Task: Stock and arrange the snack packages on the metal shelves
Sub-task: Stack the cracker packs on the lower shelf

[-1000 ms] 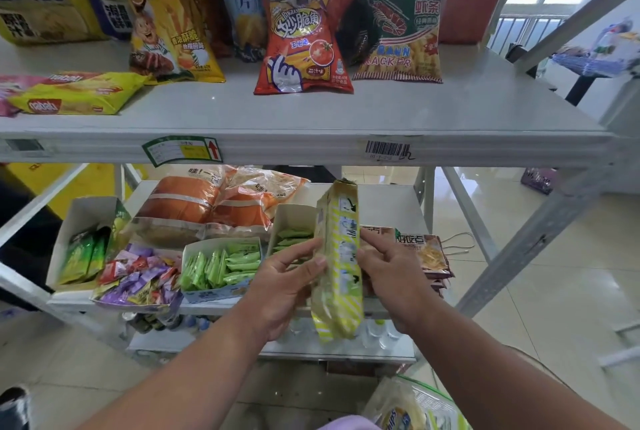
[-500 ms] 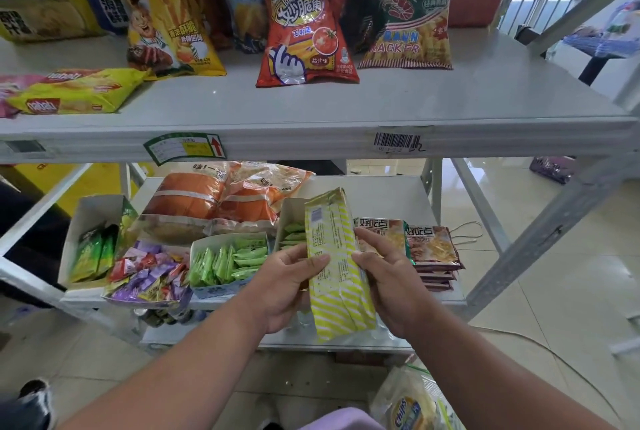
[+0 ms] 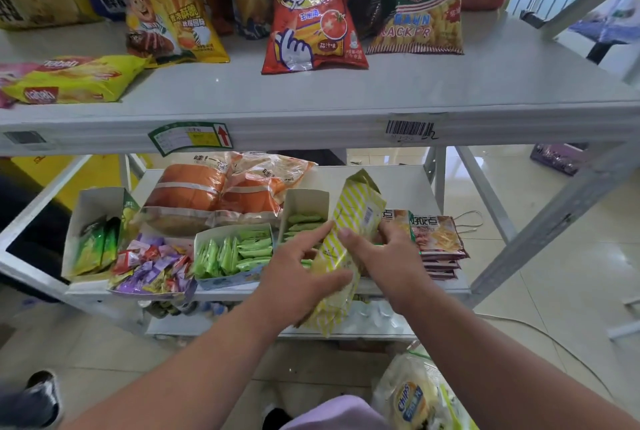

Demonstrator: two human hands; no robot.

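At the frame's centre, your left hand (image 3: 298,277) and right hand (image 3: 384,249) both grip the yellow striped packet (image 3: 349,239), fingers curled round it.

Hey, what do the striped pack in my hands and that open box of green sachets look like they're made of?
Striped pack: looks like glossy plastic film, since it shows soft highlights and crinkled, crimped ends. Open box of green sachets: probably matte white cardboard, given its stiff, flat, folded walls; the sachets themselves look like shiny film.
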